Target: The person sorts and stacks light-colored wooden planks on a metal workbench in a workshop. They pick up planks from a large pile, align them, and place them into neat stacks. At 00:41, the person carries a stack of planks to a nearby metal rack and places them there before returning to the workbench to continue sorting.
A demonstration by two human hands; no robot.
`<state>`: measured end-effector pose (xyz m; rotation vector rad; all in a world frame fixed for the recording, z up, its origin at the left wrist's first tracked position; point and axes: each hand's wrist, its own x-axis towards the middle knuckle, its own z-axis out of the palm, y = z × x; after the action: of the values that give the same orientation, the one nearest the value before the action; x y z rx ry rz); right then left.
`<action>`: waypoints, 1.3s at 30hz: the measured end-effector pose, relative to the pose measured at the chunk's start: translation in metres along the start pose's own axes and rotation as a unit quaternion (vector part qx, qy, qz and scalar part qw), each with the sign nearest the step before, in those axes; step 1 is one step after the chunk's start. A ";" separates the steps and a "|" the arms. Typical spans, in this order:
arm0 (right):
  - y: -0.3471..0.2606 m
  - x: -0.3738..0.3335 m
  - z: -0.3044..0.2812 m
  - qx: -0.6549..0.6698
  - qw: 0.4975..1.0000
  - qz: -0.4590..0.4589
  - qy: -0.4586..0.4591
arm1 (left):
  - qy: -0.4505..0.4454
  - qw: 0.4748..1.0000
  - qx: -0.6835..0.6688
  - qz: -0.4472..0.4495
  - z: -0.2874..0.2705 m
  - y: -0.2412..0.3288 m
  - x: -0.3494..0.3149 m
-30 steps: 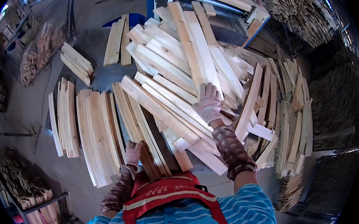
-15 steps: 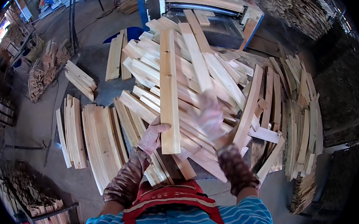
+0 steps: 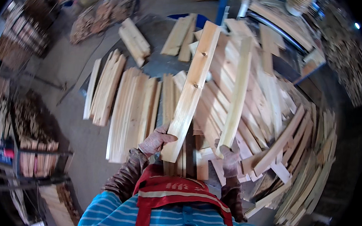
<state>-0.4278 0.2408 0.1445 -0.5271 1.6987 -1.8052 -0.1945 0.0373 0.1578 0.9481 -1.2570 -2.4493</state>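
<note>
Since the earlier frame, the right hand [image 3: 229,160] has left its blurred spot over the pile and now has a second board, while the knotted board in the left hand [image 3: 158,141] has swung to a slant; the whole view has turned too.

The left hand is clamped on the near end of the knotted board [image 3: 192,90], thumb across its upper face. The right hand is closed round the near end of the paler board [image 3: 237,90], its grip slightly blurred. Both boards point away from the body, side by side but apart, far ends over the pile. Holding them by the near ends probably keeps the wide faces turned up in plain sight; whether the paler board's far end rests on wood, I cannot tell.

Beyond, the pile [image 3: 272,106] lies crisscrossed, as if dropped loosely. Left of it, upright rows of boards [image 3: 127,112] stand edge to edge on the dark table [image 3: 155,63], seemingly grouped so that they stay apart from the jumble. Shorter boards [image 3: 134,42] lie behind these. A machine with a roller [image 3: 278,29] stands at the table's far right.

The red apron [image 3: 178,192] carries pale lettering across its front, partly creased; on the held boards no label or brand shows.
</note>
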 end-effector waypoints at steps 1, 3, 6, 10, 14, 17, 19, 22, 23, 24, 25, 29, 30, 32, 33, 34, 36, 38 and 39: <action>0.031 -0.011 -0.001 -0.036 0.999 -0.023 0.033 | 0.027 0.999 0.015 0.015 -0.008 -0.001 -0.014; 0.084 -0.018 -0.015 -0.177 0.977 -0.089 0.078 | 0.093 0.992 -0.027 0.080 -0.049 -0.032 -0.034; 0.009 -0.010 0.006 -0.420 0.898 -0.084 0.104 | 0.206 0.971 0.010 0.119 -0.103 -0.112 -0.065; -0.036 0.004 0.018 -0.532 0.829 -0.137 0.106 | 0.266 0.950 0.152 0.055 -0.117 -0.218 -0.067; 0.099 -0.012 -0.017 -0.338 0.931 -0.055 -0.127 | 0.180 0.881 0.435 -0.051 -0.065 -0.179 -0.049; 0.106 -0.041 0.048 -0.363 0.882 0.095 -0.286 | 0.285 0.903 0.321 0.008 -0.076 -0.176 -0.019; 0.151 -0.043 0.059 -0.370 0.878 0.141 -0.271 | 0.290 0.910 0.295 -0.016 -0.090 -0.167 0.009; 0.151 -0.038 0.106 -0.434 0.842 0.223 -0.229 | 0.299 0.911 0.280 0.037 -0.099 -0.177 0.041; 0.165 -0.040 0.100 -0.430 0.856 0.189 -0.216 | 0.295 0.922 0.249 0.031 -0.102 -0.186 0.050; 0.177 -0.045 0.094 -0.425 0.869 0.153 -0.202 | 0.288 0.925 0.244 0.041 -0.107 -0.194 0.052; 0.194 -0.048 0.087 -0.421 0.881 0.119 -0.182 | 0.274 0.930 0.241 0.051 -0.110 -0.195 0.055; 0.198 -0.054 0.087 -0.345 0.918 0.105 -0.163 | 0.202 0.945 0.256 -0.017 -0.122 -0.180 0.051; 0.170 -0.048 0.099 -0.352 0.908 0.152 -0.170 | 0.226 0.937 0.265 -0.002 -0.127 -0.185 0.051; 0.166 -0.038 0.100 -0.336 0.905 0.188 -0.182 | 0.228 0.942 0.244 -0.008 -0.135 -0.191 0.064; 0.166 -0.034 0.099 -0.328 0.902 0.207 -0.190 | 0.230 0.945 0.232 -0.013 -0.137 -0.198 0.068; 0.186 -0.041 0.085 -0.340 0.908 0.171 -0.175 | 0.205 0.927 0.313 -0.033 -0.105 -0.149 0.056; 0.201 -0.051 0.083 -0.333 0.918 0.141 -0.163 | 0.220 0.902 0.367 -0.052 -0.102 -0.129 0.048; 0.193 -0.051 0.095 -0.322 0.912 0.196 -0.164 | 0.223 0.907 0.356 -0.040 -0.113 -0.139 0.046; 0.195 -0.052 0.096 -0.345 0.909 0.176 -0.154 | 0.221 0.908 0.355 -0.039 -0.120 -0.144 0.046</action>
<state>-0.2966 0.2027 -0.0320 -0.6902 2.0156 -0.7871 -0.1402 0.0255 -0.0271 1.6291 -1.9705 -1.6420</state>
